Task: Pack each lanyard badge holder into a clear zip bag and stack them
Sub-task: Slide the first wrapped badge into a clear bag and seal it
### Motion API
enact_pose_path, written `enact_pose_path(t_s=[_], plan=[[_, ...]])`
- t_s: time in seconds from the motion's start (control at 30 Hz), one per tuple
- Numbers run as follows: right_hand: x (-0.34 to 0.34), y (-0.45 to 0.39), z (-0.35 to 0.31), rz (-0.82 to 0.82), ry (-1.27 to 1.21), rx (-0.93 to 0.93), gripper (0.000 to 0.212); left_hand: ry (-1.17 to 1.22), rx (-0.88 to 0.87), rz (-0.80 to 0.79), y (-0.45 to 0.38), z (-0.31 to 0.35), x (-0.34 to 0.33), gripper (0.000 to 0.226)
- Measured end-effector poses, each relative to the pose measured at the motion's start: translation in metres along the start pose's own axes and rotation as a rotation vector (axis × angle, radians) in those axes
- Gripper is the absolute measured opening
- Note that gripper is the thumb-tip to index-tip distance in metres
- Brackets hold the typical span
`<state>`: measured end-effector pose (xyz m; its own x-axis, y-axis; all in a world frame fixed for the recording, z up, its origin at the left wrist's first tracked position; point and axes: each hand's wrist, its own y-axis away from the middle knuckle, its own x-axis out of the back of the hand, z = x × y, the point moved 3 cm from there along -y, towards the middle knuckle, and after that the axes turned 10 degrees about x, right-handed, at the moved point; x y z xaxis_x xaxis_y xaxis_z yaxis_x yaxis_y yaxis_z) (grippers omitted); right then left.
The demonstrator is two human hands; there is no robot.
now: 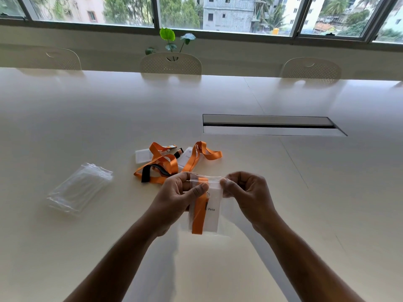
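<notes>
A clear zip bag point(212, 219) hangs upright between my hands above the table, holding a white badge holder marked "Pete" and a folded orange lanyard. My left hand point(178, 195) pinches the bag's top strip at its left end. My right hand point(244, 190) pinches the same strip at its right end. Just beyond my hands lies a tangle of orange and black lanyards point(165, 164) with two white badge holders point(141, 156). A pile of empty clear zip bags point(80, 188) lies to the left.
The white table point(283, 192) has a recessed cable slot point(270, 125) at mid right. Three white chairs point(170, 64) stand along the far edge, with a small green plant point(168, 38) behind the middle one, under the windows.
</notes>
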<state>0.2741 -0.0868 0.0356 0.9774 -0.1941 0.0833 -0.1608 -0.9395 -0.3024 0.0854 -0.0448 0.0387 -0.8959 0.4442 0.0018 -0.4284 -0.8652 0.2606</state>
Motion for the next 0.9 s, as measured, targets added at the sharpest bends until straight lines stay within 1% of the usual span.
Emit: enact_pose_path(t_s=[0.13, 0.27, 0.33, 0.43, 0.5, 0.57, 0.67, 0.77, 0.9], plan=[[-0.005, -0.001, 0.001, 0.004, -0.083, -0.035, 0.019, 0.009, 0.012, -0.012, 0.0, -0.003, 0.004, 0.044], [-0.013, -0.001, 0.006, -0.015, -0.132, -0.11, 0.026, 0.007, 0.018, 0.011, 0.001, -0.009, 0.016, 0.042], [-0.019, -0.001, 0.008, -0.037, -0.135, -0.145, 0.034, 0.001, 0.013, 0.032, 0.001, -0.011, 0.023, 0.04], [-0.033, -0.003, 0.009, -0.122, -0.173, -0.216, 0.049, 0.012, 0.011, 0.075, 0.001, -0.012, 0.037, 0.039], [-0.047, -0.003, 0.01, -0.21, -0.203, -0.249, 0.049, 0.032, 0.018, 0.089, 0.001, -0.011, 0.048, 0.038], [-0.062, -0.002, 0.012, -0.249, -0.207, -0.267, 0.047, 0.054, 0.022, 0.105, 0.002, -0.013, 0.062, 0.038], [-0.084, -0.002, 0.015, -0.18, -0.199, -0.283, 0.041, 0.049, 0.021, 0.136, 0.007, -0.018, 0.085, 0.038], [-0.114, -0.004, 0.015, -0.142, -0.255, -0.312, 0.035, -0.005, -0.005, 0.177, 0.015, -0.023, 0.115, 0.04], [-0.154, -0.008, 0.015, -0.074, -0.344, -0.376, 0.035, -0.07, -0.091, 0.357, 0.03, -0.023, 0.168, 0.045]])
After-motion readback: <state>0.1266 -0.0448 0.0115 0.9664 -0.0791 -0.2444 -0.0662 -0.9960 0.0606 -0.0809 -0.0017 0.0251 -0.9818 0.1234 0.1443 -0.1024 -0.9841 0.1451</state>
